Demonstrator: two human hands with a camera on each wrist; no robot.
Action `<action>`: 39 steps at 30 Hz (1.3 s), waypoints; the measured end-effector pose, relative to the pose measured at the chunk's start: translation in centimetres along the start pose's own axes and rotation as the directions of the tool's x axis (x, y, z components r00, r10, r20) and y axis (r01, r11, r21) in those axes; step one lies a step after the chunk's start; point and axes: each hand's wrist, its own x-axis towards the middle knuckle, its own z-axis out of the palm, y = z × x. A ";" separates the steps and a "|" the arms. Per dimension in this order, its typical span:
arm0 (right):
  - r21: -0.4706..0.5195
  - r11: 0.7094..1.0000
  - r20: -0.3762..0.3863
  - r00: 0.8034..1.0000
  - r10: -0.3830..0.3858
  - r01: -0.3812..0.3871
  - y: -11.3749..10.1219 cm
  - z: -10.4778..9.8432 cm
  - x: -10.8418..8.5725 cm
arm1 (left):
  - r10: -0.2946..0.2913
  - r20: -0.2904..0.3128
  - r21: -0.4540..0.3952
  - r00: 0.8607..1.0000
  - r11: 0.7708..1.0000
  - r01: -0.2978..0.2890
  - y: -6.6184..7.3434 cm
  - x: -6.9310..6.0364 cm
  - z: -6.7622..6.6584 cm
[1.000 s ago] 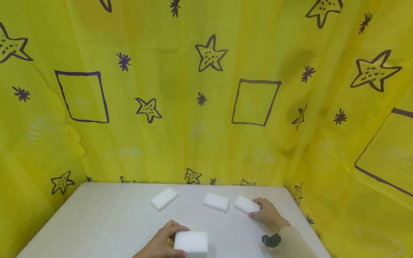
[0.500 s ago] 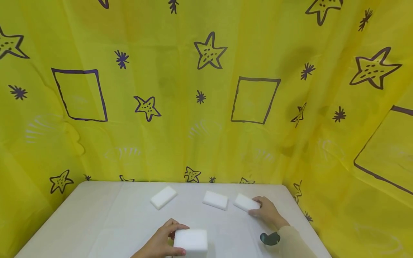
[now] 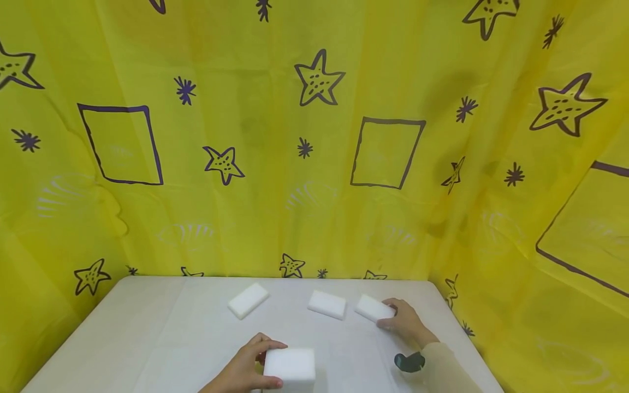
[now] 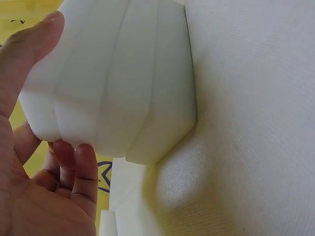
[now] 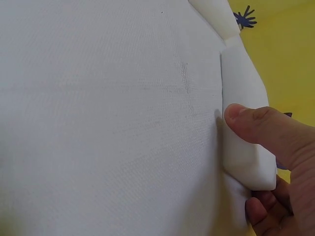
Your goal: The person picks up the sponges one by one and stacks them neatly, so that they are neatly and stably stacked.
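Note:
Near the front of the table, a stack of several white sponge blocks [image 3: 289,364] stands upright. My left hand [image 3: 244,364] grips its left side, and in the left wrist view the thumb and fingers hold the upper layers of the stacked sponges [image 4: 118,83]. At the back right, my right hand [image 3: 405,322] pinches the right end of a single white sponge [image 3: 371,308] lying flat. The right wrist view has the thumb on one long side of that sponge [image 5: 242,81] and fingers partly hidden behind its end.
Two more white sponges lie flat towards the back: a middle one [image 3: 327,304] and an angled one [image 3: 248,301] farther left. A white cloth covers the table [image 3: 147,333]. Behind it and at both sides hangs a yellow curtain [image 3: 265,218] with starfish drawings.
The view shifts slightly as the head moves. Both hands keep their holds, and the sponges stay where they are.

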 end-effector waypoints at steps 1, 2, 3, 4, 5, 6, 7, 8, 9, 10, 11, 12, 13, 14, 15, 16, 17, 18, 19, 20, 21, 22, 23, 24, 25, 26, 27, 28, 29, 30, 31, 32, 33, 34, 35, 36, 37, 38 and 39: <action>-0.001 1.000 0.001 1.000 0.001 -0.001 0.0 0.0 0.0 | -0.005 0.001 -0.004 1.000 1.000 0.005 0.0 0.0 0.0; -0.002 1.000 0.001 1.000 0.000 0.000 0.0 0.0 0.0 | -0.011 0.002 -0.010 1.000 1.000 0.011 0.0 0.0 0.0; -0.002 1.000 -0.001 1.000 -0.003 0.003 0.1 0.0 0.0 | -0.015 0.003 -0.016 1.000 1.000 0.016 0.0 0.0 0.0; -0.004 1.000 -0.003 1.000 -0.004 0.004 0.1 0.1 0.1 | -0.018 0.004 -0.018 1.000 1.000 0.018 0.0 0.0 0.0; -0.005 1.000 -0.004 1.000 -0.004 0.004 0.2 0.1 0.1 | -0.019 0.005 -0.018 1.000 1.000 0.019 0.0 0.0 0.0; -0.009 1.000 -0.004 1.000 -0.008 0.008 0.1 0.1 0.1 | -0.020 0.005 -0.020 1.000 1.000 0.020 0.0 0.0 0.0; -0.009 1.000 -0.004 1.000 -0.010 0.010 0.1 0.0 0.1 | -0.019 0.006 -0.021 1.000 1.000 0.020 0.0 0.0 0.0; -0.009 1.000 -0.005 1.000 -0.012 0.012 0.1 0.0 0.1 | -0.018 0.006 -0.020 1.000 1.000 0.019 0.0 0.0 0.0; -0.010 1.000 -0.007 1.000 -0.010 0.010 0.1 0.0 0.1 | -0.016 0.006 -0.019 1.000 1.000 0.016 0.0 0.0 0.0; -0.008 1.000 -0.009 1.000 -0.009 0.009 0.1 0.0 0.1 | -0.015 0.005 -0.016 1.000 1.000 0.015 0.0 0.0 0.0; -0.011 1.000 -0.012 1.000 -0.011 0.011 0.0 0.0 0.1 | -0.014 0.004 -0.014 1.000 1.000 0.014 0.0 0.0 0.0; -0.013 1.000 -0.015 1.000 -0.012 0.012 0.0 0.0 0.0 | -0.013 0.003 -0.012 1.000 1.000 0.013 0.0 0.0 0.0; -0.016 1.000 -0.021 1.000 -0.017 0.017 0.0 -0.1 0.0 | -0.013 0.004 -0.013 1.000 1.000 0.013 0.0 0.0 0.1; -0.020 1.000 -0.026 0.999 -0.020 0.020 0.0 -0.1 0.0 | -0.013 0.003 -0.012 1.000 1.000 0.014 0.0 0.0 0.1; -0.021 0.999 -0.031 0.999 -0.025 0.025 0.0 -0.1 0.0 | -0.014 0.003 -0.013 1.000 1.000 0.014 0.0 0.0 0.1; -0.022 0.999 -0.035 0.999 -0.033 0.032 0.0 -0.2 0.0 | -0.015 0.003 -0.012 1.000 1.000 0.015 0.0 0.0 0.1; -0.029 0.999 -0.039 0.998 -0.043 0.042 -0.1 -0.3 -0.1 | -0.017 0.003 -0.014 1.000 1.000 0.017 0.0 0.0 0.1; -0.029 0.998 -0.041 0.998 -0.051 0.049 -0.1 -0.3 -0.1 | -0.018 0.003 -0.019 1.000 1.000 0.018 0.0 0.0 0.1; -0.028 0.998 -0.043 0.998 -0.055 0.054 -0.2 -0.4 -0.2 | -0.020 0.003 -0.020 1.000 1.000 0.020 0.1 0.0 0.1; -0.031 0.998 -0.044 0.997 -0.058 0.056 -0.2 -0.5 -0.2 | -0.019 0.002 -0.017 1.000 1.000 0.019 0.1 0.0 0.1; -0.031 0.998 -0.046 0.997 -0.061 0.060 -0.3 -0.6 -0.3 | -0.017 0.001 -0.013 1.000 1.000 0.017 0.1 0.0 0.1; -0.033 0.997 -0.048 0.997 -0.068 0.066 -0.4 -0.7 -0.4 | -0.017 0.002 -0.011 1.000 1.000 0.017 0.1 0.0 0.1; -0.033 0.997 -0.051 0.996 -0.075 0.074 -0.5 -0.8 -0.4 | -0.017 0.001 -0.008 1.000 1.000 0.017 0.1 0.0 0.1; -0.030 0.997 -0.052 0.996 -0.078 0.076 -0.6 -0.9 -0.5 | -0.016 0.000 -0.005 1.000 1.000 0.016 0.1 0.0 0.1; -0.030 0.996 -0.054 0.995 -0.083 0.082 -0.7 -1.0 -0.6 | -0.016 0.000 -0.002 1.000 1.000 0.016 0.1 0.0 0.1; -0.029 0.996 -0.057 0.994 -0.090 0.089 -0.9 -1.1 -0.7 | -0.016 0.000 -0.003 1.000 1.000 0.016 0.1 0.0 0.1; -0.026 0.995 -0.059 0.993 -0.099 0.097 -1.0 -1.1 -0.9 | -0.018 0.000 -0.002 1.000 1.000 0.018 0.1 0.0 0.1; -0.024 0.994 -0.061 0.992 -0.107 0.106 -1.2 -1.2 -1.0 | -0.020 0.000 -0.005 1.000 1.000 0.020 0.1 0.0 0.1; -0.022 0.994 -0.063 0.992 -0.112 0.111 -1.3 -1.3 -1.1 | -0.021 0.001 -0.007 1.000 1.000 0.021 0.1 0.0 0.1; -0.019 0.993 -0.065 0.991 -0.118 0.117 -1.5 -1.4 -1.3 | -0.022 0.001 -0.008 1.000 1.000 0.022 0.1 0.0 0.1; -0.017 0.992 -0.068 0.990 -0.125 0.125 -1.7 -1.4 -1.4 | -0.023 0.001 -0.007 1.000 1.000 0.023 0.1 0.0 0.1; -0.015 0.991 -0.072 0.988 -0.135 0.134 -1.9 -1.5 -1.5 | -0.021 0.000 -0.003 1.000 1.000 0.021 0.1 0.0 0.1; -0.017 0.989 -0.075 0.987 -0.144 0.144 -2.1 -1.5 -1.6 | -0.019 0.000 0.000 1.000 1.000 0.019 0.1 0.0 0.1; -0.017 0.988 -0.079 0.985 -0.152 0.151 -2.3 -1.5 -1.6 | -0.018 0.000 0.002 1.000 1.000 0.018 0.0 0.0 0.1; -0.015 0.988 -0.083 0.984 -0.156 0.155 -2.4 -1.5 -1.7 | -0.016 0.000 0.003 1.000 1.000 0.016 0.0 0.0 0.1; -0.012 0.987 -0.086 0.983 -0.160 0.160 -2.6 -1.5 -1.7 | -0.014 0.000 0.007 1.000 1.000 0.014 0.0 0.0 0.1; -0.010 0.986 -0.090 0.982 -0.164 0.164 -2.8 -1.5 -1.8 | -0.012 0.000 0.008 1.000 1.000 0.012 0.0 0.0 0.1; -0.008 0.985 -0.093 0.981 -0.170 0.170 -3.0 -1.4 -1.8 | -0.011 0.001 0.008 1.000 1.000 0.011 0.0 0.0 0.0; -0.003 0.986 -0.096 0.981 -0.168 0.169 -3.2 -1.4 -1.9 | -0.010 0.002 0.008 1.000 1.000 0.010 0.0 0.0 0.0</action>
